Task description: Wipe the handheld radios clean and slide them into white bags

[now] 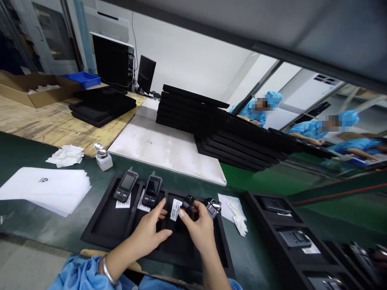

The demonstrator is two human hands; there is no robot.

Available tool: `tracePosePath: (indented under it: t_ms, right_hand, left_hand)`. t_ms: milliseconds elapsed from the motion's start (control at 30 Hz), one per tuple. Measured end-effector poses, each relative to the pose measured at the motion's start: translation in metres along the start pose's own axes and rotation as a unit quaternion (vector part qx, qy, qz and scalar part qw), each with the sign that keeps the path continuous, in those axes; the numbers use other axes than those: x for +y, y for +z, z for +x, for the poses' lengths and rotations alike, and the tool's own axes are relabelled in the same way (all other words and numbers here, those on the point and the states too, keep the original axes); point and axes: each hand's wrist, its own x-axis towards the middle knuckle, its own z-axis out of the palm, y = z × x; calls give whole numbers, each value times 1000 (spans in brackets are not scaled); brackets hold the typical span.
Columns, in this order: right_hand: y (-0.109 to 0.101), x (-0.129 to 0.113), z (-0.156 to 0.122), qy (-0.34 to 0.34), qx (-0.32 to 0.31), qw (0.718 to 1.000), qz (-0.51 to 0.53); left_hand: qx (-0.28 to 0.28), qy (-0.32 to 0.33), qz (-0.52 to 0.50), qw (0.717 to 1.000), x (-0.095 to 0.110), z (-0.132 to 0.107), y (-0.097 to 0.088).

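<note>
My left hand is open over the black foam tray, thumb and fingers apart, nothing in it. My right hand is closed round a dark walkie-talkie, mostly hidden by the fingers and the dark tray. A white barcode label lies beside my right thumb. Two walkie-talkies with screens and short antennas, a left one and a middle one, rest at the tray's far edge, labels under them. Just beyond my right fingers is another black device, partly covered.
A second foam tray at right holds several devices with labels. White sheets, crumpled tissue and a pump bottle lie at left. Stacked black trays stand behind. Co-workers in blue sit at back right.
</note>
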Motion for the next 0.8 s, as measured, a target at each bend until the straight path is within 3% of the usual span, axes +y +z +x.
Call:
tracePosePath:
  t_ms: [100, 167, 300, 633, 733, 800]
  right_hand:
    - [16, -16, 28, 96, 2, 970, -224]
    - [27, -31, 43, 133, -6, 943, -305]
    - [44, -51, 61, 170, 3, 922, -348]
    - [62, -50, 80, 234, -3, 888, -395]
    - [54, -50, 76, 228, -6, 890, -396]
    - [36, -45, 66, 226, 11, 888, -401]
  left_hand:
    - [-6, 10, 64, 998, -16, -8, -8]
    - [-24, 18, 103, 994, -21, -13, -13]
    - [-63, 18, 144, 987, -20, -16, -19]
    - [-111, 25, 139, 984, -24, -13, -23]
    - [-114, 29, 143, 983, -23, -13, -24]
    - [-112, 28, 144, 983, -21, -13, -25]
